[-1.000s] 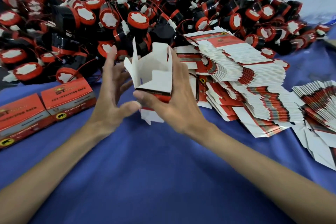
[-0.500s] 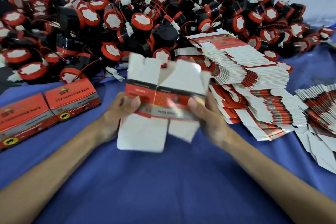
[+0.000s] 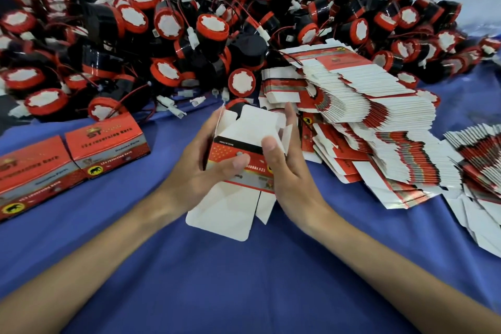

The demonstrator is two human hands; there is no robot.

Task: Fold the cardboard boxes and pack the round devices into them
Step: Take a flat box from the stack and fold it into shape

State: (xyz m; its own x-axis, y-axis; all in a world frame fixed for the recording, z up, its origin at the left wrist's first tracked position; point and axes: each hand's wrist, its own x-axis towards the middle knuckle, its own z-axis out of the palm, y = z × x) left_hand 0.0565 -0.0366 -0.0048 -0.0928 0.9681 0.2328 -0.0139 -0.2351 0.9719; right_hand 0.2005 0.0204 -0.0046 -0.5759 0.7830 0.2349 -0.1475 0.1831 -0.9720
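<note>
One cardboard box (image 3: 244, 133) between both hands, left hand (image 3: 189, 173), right hand (image 3: 290, 171) gripping its sides

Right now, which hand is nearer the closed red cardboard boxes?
Left. The left hand is right of the closed red boxes; the right hand is farther right, across the held carton.

The leftmost closed box (image 3: 32, 168) is cut off by the edge, its small print seemingly too blurred to read.

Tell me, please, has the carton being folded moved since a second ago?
Yes. The carton has come down toward the person, away from the device pile, judged against the finished boxes.
</note>
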